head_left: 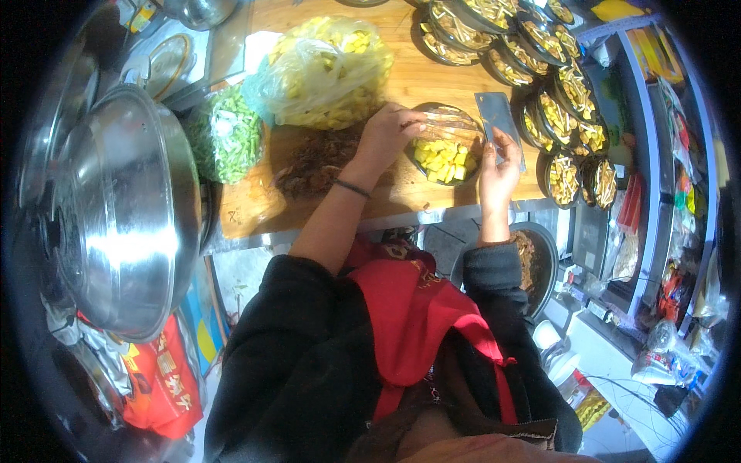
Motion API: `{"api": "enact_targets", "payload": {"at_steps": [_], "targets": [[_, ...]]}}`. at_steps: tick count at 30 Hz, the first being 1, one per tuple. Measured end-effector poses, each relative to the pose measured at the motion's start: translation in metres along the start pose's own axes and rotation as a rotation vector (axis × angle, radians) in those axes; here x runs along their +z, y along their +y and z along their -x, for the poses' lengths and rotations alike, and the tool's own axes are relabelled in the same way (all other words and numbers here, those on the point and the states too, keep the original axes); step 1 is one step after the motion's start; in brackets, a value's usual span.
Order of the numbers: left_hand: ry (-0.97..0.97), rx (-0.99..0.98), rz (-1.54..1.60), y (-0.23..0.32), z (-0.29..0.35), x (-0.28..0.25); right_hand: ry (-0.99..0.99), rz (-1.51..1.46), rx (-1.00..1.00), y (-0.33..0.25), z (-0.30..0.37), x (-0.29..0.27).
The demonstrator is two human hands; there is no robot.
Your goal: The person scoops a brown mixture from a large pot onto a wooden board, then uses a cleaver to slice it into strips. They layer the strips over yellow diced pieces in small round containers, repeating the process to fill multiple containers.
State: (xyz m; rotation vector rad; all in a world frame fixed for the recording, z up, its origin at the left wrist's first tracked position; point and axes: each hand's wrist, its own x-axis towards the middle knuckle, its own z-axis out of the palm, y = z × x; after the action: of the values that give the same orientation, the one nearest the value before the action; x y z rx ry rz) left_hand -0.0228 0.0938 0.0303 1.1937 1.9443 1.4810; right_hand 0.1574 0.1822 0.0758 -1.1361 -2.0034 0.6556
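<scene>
A black bowl [417, 159] stands near the table's front edge, with yellow cubes [444, 160] in its near part and brown strips or slices [455, 126] across its far part. My left hand [386, 135] reaches over the bowl's left rim, fingertips pressed together; whatever they hold is hidden. On the right, my right hand [500, 171] is beside the bowl with bent fingers apart and brown smears on them. Under and behind those fingers lies a flat grey rectangular blade [494, 113] with a small corner hole. A dark brown shredded pile [312, 166] lies below my left wrist.
Behind my left hand sits a clear bag of yellow cubes [328, 73], with a bag of chopped green vegetables [229, 139] to its left. Several filled black bowls [557, 116] crowd the right side. A large metal basin [127, 208] stands left; a dark tub [546, 262] is below right.
</scene>
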Motion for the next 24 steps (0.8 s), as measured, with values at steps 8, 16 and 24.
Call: {"api": "enact_targets", "payload": {"at_steps": [8, 16, 24], "targets": [[0.029, -0.065, 0.081, -0.007, 0.009, 0.001, -0.251, 0.246, -0.301, -0.05, 0.012, 0.018], [0.09, -0.116, 0.156, -0.002, 0.013, 0.005, -0.314, 0.287, -0.227, -0.047, 0.013, 0.027], [0.128, 0.002, -0.014, 0.007, 0.016, -0.003, -0.296, 0.337, -0.329, -0.044, 0.014, 0.024]]}}
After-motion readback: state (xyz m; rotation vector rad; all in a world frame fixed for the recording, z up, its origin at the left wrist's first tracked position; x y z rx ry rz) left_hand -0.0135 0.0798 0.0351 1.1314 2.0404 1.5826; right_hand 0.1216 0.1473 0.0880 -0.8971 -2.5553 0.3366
